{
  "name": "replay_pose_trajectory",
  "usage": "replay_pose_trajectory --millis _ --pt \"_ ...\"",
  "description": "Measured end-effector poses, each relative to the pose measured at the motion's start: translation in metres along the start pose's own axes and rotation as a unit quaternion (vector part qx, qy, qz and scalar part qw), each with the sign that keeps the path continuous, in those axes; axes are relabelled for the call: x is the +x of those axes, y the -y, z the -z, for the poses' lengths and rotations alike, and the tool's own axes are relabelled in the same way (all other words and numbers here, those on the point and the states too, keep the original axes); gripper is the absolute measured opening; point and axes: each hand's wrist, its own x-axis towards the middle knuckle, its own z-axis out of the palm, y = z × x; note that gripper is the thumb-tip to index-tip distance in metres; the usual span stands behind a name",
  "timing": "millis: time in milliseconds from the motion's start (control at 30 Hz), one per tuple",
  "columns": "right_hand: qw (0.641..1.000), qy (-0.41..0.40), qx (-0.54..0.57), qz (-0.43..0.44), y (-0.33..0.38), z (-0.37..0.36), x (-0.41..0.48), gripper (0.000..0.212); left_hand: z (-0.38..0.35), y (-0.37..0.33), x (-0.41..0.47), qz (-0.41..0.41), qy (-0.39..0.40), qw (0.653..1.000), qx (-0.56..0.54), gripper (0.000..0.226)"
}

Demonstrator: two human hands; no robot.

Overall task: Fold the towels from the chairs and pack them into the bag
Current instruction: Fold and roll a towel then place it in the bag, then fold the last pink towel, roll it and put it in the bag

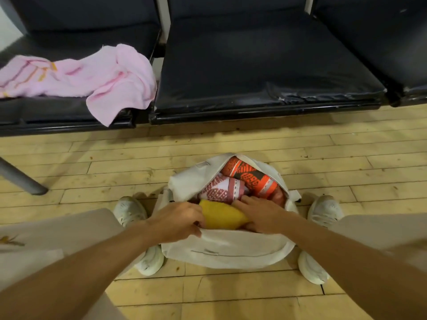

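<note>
1. At 6 o'clock on the wood floor point(97, 172), between the person's white shoes point(129, 210), I've got the white bag point(227, 250) with its zip mouth open.
2. The yellow towel point(221, 215) is folded into a compact bundle. It sits in the bag's mouth at the near rim, partly in.
3. Left hand point(180, 220) is at the bundle's 9 o'clock end. Its fingers point(196, 224) are curled round that end and clamped on the yellow towel, right against the bag's near rim.
4. Right hand point(261, 215) is at the 3 o'clock end. Its fingers are fairly straight and slightly spread, laid over the towel's top and pressing on it. I can't tell where its thumb sits.
5. Already in the bag, at 12 o'clock of the yellow bundle, is a pink-and-white patterned towel point(221, 189). An orange patterned towel point(251, 176) is packed beside it at about 1 o'clock. The two touch.
6. At 10 o'clock of the view, a pale pink towel point(92, 75) lies unfolded and crumpled on the left black chair seat point(57, 107), one corner hanging over the front edge.
7. Middle chair seat point(254, 72) is at 12 o'clock, well apart from the bag.
</note>
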Motion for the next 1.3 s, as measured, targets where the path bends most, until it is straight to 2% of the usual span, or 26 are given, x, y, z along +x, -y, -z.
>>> replay_pose_trajectory --millis 100,167,233,333,433,600,733,800,900,967,1033,1100,1133,1200,1233,1300 --pt "0.999 0.048 -0.024 -0.005 0.001 0.002 0.0 0.072 0.001 -0.004 0.007 0.016 0.007 1.0 -0.02 0.013" --pt "0.995 0.091 0.031 -0.022 0.004 0.01 0.0 0.073 0.005 -0.001 0.014 0.049 0.043 0.997 -0.047 0.007" --pt "0.988 0.095 0.109 -0.044 0.003 0.026 -0.004 0.069 0.015 0.001 0.021 0.066 0.056 0.992 -0.088 0.006" --pt "0.984 0.048 0.166 -0.035 -0.004 0.061 -0.014 0.044 0.04 -0.005 0.029 0.071 0.026 0.991 -0.112 0.017" --pt "0.983 -0.002 0.177 -0.043 -0.007 0.101 -0.02 0.025 0.079 -0.015 0.033 0.061 -0.038 0.99 -0.124 0.019" --pt "0.977 -0.127 0.172 -0.016 0.011 0.182 -0.005 0.018 0.158 -0.004 0.01 0.052 -0.131 0.985 -0.095 0.02" --pt "0.952 -0.2 0.23 0.004 0.036 0.238 0.03 0.016 0.214 0.031 -0.029 0.103 -0.177 0.977 -0.064 0.023" --pt "0.942 -0.215 0.257 0.011 0.052 0.259 0.053 0.014 0.224 0.058 -0.051 0.151 -0.23 0.96 -0.059 0.021" --pt "0.934 -0.247 0.255 0.024 0.083 0.279 0.095 0.016 0.221 0.097 -0.081 0.249 -0.331 0.907 -0.073 0.023" --pt "0.927 -0.275 0.254 0.03 0.107 0.284 0.123 0.023 0.216 0.116 -0.097 0.317 -0.361 0.872 -0.091 0.024" --pt "0.923 -0.273 0.271 0.03 0.13 0.284 0.15 0.04 0.212 0.129 -0.11 0.364 -0.375 0.843 -0.129 0.025" --pt "0.935 -0.27 0.231 0.013 0.147 0.279 0.172 0.048 0.207 0.138 -0.117 0.385 -0.377 0.826 -0.166 0.024" --pt "0.936 -0.284 0.206 0.007 0.153 0.275 0.18 0.041 0.206 0.14 -0.119 0.388 -0.375 0.822 -0.181 0.024" --pt "0.931 -0.319 0.178 -0.005 0.161 0.273 0.183 0.011 0.205 0.139 -0.119 0.385 -0.377 0.817 -0.205 0.022" --pt "0.933 -0.324 0.159 -0.01 0.163 0.276 0.18 0.006 0.206 0.136 -0.118 0.381 -0.379 0.815 -0.216 0.021" --pt "0.939 -0.321 0.119 -0.016 0.162 0.285 0.169 0.014 0.21 0.128 -0.116 0.374 -0.38 0.812 -0.238 0.021"
